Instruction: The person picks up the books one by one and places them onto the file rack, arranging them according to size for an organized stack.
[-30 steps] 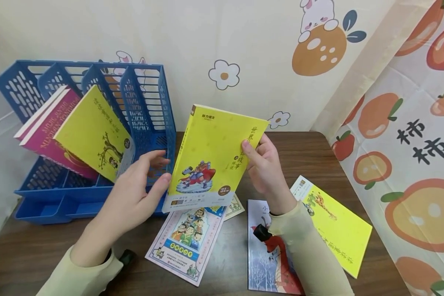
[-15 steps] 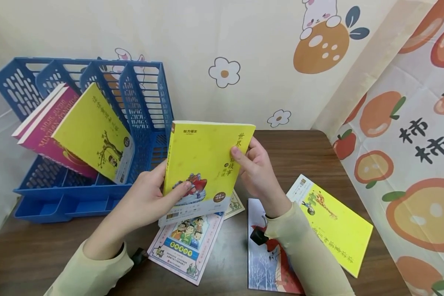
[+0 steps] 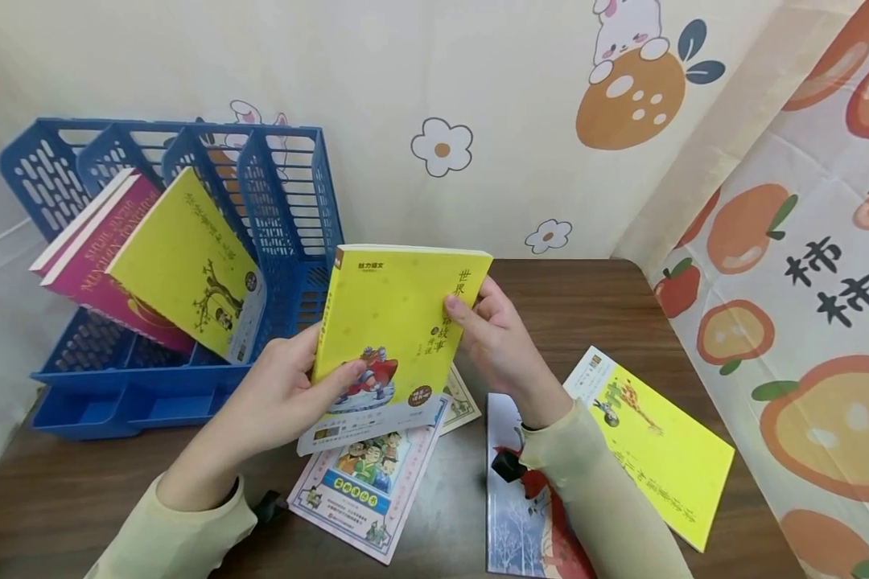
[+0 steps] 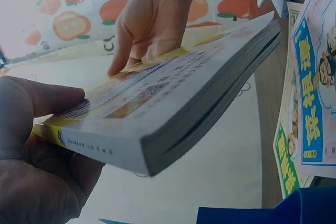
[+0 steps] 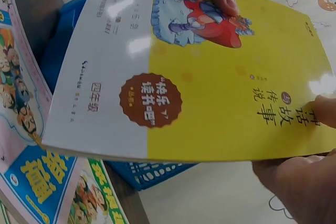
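A yellow paperback book [image 3: 394, 322] with a red-caped figure on its cover is held up over the table in both hands. My left hand [image 3: 282, 390] grips the spine side, thumb on the cover and fingers behind. At the opposite edge, my right hand [image 3: 503, 342] pinches the book with its thumb on the front. The left wrist view shows the book's page block [image 4: 210, 98] and the left thumb [image 4: 52, 95] on top. Below it lies a pink-bordered comic book [image 3: 365, 490], partly covered by the held book in the head view, with another booklet [image 3: 461, 402] under it.
A blue file rack [image 3: 282, 209] stands at the left back, with magenta books [image 3: 109, 257] and a yellow book [image 3: 195, 273] leaning in it. On the right lie a fox-cover book [image 3: 517, 515], partly behind the right forearm, and another yellow book [image 3: 666, 450]. A patterned cloth [image 3: 507, 96] hangs behind.
My left hand has moved from beside the book to gripping its spine side. The book has come lower and slightly left, with the right hand still on it.
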A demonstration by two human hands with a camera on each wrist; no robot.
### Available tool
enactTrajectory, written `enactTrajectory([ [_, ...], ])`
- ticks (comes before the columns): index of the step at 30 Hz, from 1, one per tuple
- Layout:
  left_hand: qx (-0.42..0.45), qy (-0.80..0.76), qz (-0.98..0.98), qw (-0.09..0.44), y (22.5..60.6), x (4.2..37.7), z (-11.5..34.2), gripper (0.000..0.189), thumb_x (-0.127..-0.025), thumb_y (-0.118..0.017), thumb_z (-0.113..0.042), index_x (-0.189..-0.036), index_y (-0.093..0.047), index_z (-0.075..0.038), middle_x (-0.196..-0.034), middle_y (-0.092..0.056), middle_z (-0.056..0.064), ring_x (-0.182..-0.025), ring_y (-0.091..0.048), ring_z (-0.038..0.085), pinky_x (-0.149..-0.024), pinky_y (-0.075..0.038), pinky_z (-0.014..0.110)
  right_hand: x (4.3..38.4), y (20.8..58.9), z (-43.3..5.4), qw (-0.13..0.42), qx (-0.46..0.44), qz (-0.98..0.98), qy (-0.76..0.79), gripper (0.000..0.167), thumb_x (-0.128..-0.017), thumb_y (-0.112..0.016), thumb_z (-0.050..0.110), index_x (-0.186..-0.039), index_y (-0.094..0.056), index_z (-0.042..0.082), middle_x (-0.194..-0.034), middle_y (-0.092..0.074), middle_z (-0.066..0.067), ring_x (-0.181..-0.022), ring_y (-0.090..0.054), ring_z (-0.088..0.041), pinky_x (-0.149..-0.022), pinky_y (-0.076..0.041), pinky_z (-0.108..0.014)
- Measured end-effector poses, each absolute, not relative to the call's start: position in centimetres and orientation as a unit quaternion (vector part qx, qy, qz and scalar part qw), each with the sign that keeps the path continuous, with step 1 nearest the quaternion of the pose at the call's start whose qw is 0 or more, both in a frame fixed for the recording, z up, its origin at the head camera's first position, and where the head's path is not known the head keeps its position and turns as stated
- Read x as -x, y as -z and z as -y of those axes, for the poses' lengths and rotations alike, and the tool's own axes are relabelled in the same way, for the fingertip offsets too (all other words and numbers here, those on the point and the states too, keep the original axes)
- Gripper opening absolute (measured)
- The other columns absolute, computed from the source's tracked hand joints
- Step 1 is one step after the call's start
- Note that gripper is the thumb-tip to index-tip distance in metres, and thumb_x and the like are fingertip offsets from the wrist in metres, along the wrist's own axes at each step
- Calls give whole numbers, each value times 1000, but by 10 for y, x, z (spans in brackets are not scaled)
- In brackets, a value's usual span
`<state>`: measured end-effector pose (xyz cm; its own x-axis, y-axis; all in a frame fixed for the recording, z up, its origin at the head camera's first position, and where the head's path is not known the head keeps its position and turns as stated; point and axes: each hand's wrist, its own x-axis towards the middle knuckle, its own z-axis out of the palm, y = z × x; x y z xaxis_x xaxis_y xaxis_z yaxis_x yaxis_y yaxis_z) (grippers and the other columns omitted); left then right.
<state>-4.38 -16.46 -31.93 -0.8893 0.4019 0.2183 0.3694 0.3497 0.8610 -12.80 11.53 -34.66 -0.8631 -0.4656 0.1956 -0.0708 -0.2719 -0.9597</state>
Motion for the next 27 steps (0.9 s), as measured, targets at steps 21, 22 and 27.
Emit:
enactTrajectory([
  [21, -178, -523, -798, -242, 304, 47, 185, 56, -99, -71, 10, -152, -61, -8, -137, -76, 9, -111, -77, 6, -84, -62, 21, 143, 353, -136, 66, 222, -737, 635, 34, -113, -62, 17, -145, -66, 6, -138, -71, -9, -126, -67, -33, -103, -59, -38],
  [22, -174, -525, -793, -257, 304, 47, 187, 56, -99, -71, 10, -152, -62, -7, -137, -76, 10, -112, -77, 8, -86, -62, 21, 143, 353, -137, 61, 219, -754, 617, 34, -112, -63, 19, -144, -67, 8, -138, -71, -7, -125, -67, -31, -103, -59, -39],
  [27, -142, -520, -774, -331, 297, 51, 201, 51, -100, -70, 6, -150, -62, -2, -140, -73, 13, -120, -76, 13, -95, -59, 20, 147, 355, -145, 52, 198, -824, 527, 37, -110, -69, 32, -144, -67, 17, -134, -71, 1, -120, -67, -20, -101, -58, -45],
])
